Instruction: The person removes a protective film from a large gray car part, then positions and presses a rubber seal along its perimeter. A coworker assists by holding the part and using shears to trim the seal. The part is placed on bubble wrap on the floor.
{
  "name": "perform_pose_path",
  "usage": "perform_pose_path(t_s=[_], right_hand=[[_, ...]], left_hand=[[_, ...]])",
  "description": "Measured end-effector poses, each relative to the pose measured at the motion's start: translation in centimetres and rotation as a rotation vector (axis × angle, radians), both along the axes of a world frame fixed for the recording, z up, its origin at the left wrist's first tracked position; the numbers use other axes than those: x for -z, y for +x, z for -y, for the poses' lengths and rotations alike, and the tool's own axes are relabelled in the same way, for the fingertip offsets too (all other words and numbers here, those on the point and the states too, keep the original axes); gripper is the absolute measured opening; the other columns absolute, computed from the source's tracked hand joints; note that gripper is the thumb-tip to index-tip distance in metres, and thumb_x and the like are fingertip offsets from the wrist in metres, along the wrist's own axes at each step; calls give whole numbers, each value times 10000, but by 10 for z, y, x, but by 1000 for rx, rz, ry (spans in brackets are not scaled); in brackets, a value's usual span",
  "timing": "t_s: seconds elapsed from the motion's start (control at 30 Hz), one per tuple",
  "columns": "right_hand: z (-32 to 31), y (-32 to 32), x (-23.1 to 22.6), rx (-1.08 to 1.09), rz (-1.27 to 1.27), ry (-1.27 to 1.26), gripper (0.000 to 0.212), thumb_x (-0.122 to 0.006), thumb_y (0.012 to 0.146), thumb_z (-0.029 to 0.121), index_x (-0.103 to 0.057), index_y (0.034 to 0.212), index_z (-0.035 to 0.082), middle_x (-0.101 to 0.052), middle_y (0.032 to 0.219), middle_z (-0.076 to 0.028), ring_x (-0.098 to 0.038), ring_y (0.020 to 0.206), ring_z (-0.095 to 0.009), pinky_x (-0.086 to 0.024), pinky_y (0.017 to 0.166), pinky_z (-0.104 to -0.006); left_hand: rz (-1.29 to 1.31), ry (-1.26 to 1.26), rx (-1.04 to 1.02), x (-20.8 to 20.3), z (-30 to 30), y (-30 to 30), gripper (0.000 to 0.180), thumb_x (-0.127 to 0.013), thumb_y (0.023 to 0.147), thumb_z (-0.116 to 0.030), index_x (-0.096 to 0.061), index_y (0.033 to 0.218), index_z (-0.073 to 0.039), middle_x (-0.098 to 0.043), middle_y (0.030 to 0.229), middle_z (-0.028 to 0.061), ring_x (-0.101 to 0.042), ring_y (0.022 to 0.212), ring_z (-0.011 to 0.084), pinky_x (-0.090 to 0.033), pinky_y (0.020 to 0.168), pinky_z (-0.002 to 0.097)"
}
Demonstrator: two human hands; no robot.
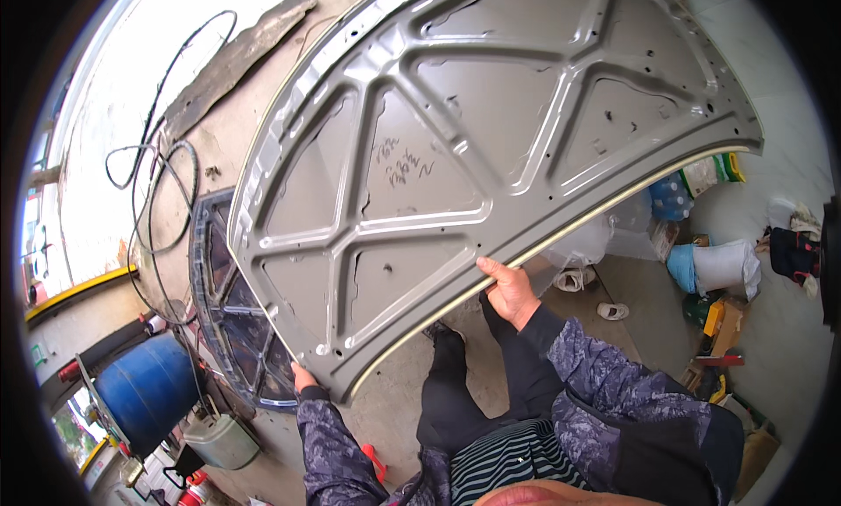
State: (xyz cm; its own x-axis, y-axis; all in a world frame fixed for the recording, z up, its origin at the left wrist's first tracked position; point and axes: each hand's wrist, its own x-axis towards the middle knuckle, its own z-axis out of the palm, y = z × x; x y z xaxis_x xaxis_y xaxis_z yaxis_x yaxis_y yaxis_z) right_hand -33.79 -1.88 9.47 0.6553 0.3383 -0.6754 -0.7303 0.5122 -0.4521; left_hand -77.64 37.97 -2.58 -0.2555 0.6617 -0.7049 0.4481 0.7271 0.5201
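Observation:
A large grey car hood [491, 147] fills the upper middle of the view, its ribbed underside facing me. Handwritten marks stand on one of its recessed panels. At the near left corner my left hand [304, 377] is closed on the hood's edge, its fingers mostly hidden. My right hand [510, 291] grips the near long edge around the middle, thumb on top of the ribbed face and fingers underneath, out of sight. A pale strip runs along that edge. Beneath the hood's left side lies a second, dark hood [207, 269], partly covered.
Black hose [158, 169] coils on the floor at the left, beside a long flat strip [236, 63]. Lower left are a blue drum [144, 385] and a translucent jerrycan [221, 440]. Shoes [613, 311], a white sack [727, 268] and boxes [724, 326] lie at right.

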Motion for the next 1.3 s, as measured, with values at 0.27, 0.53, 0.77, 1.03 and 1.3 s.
perform_pose_path(t_s=[0.27,0.53,0.77,1.03,1.3], right_hand=[[-8,10,49,37,63,-27,352,-754,913,-19,-650,1237,69,-687,1179,-35,-654,1118,-191,-525,1015,-386],[-14,14,84,23,164,-36,320,-747,923,-20,-655,1221,53,-693,1170,-45,-661,1102,-191,-524,1013,-375],[-14,17,101,-56,199,-41,247,-702,975,27,-643,1214,22,-707,1135,-83,-691,1059,-215,-565,982,-406],[-11,28,108,-96,204,-22,195,-713,972,21,-681,1163,48,-718,1106,-52,-687,1059,-173,-561,997,-372],[-2,25,91,-68,219,12,299,-711,964,-1,-646,1253,42,-696,1172,-70,-669,1112,-207,-555,1021,-408]], left_hand=[[118,-69,33,58,-10,51,741,-511,1013,-621,-628,1354,26,-673,1331,152,-673,1146,304,-512,1019,408],[204,-147,25,132,-18,77,652,-469,1025,-594,-642,1372,-71,-677,1344,123,-672,1177,315,-501,1057,468],[315,-85,-1,165,-3,69,632,-490,1028,-591,-665,1297,-47,-708,1247,120,-681,1131,275,-517,1026,434],[310,-61,-52,148,-1,53,658,-539,1030,-589,-663,1282,5,-710,1238,145,-688,1111,285,-540,973,442],[422,-76,-73,102,-14,46,386,-509,1112,-333,-676,1285,-31,-744,1194,119,-723,1066,260,-592,953,406]])
